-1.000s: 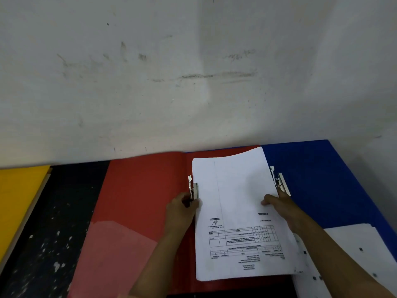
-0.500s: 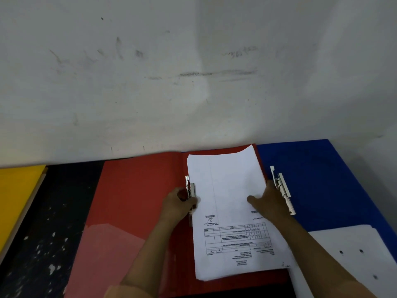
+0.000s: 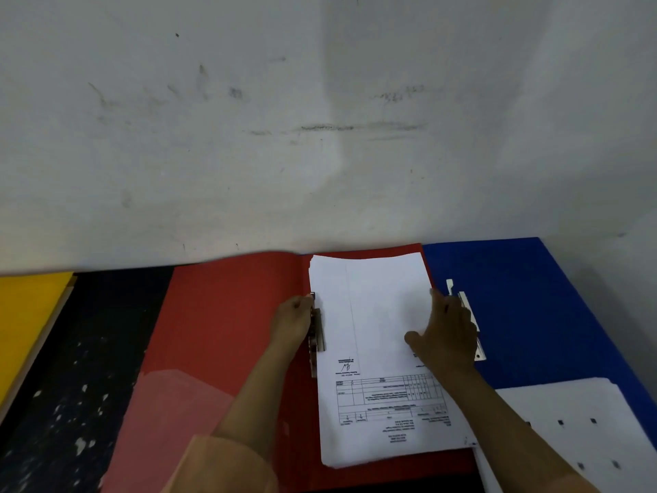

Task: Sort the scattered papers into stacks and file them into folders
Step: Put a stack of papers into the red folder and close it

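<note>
Paper stack (image 3: 377, 350) in red folder (image 3: 220, 314) btwn hands: left hand (image 3: 293, 320) grip pinching metal clip (image 3: 317, 329), right hand (image 3: 446, 332) flat, released.

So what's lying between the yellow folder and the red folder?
Only bare dark tabletop, flecked with white marks, lies between the yellow folder and the red folder in the head view.

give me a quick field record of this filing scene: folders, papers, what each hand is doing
open folder: red folder, lying flat
paper stack: white sheets on its right half
left hand: at the metal clip on the stack's left edge; grip unclear
right hand: flat on the stack's right side
blue folder: to the right, carries punched sheets
yellow folder: far left
</note>
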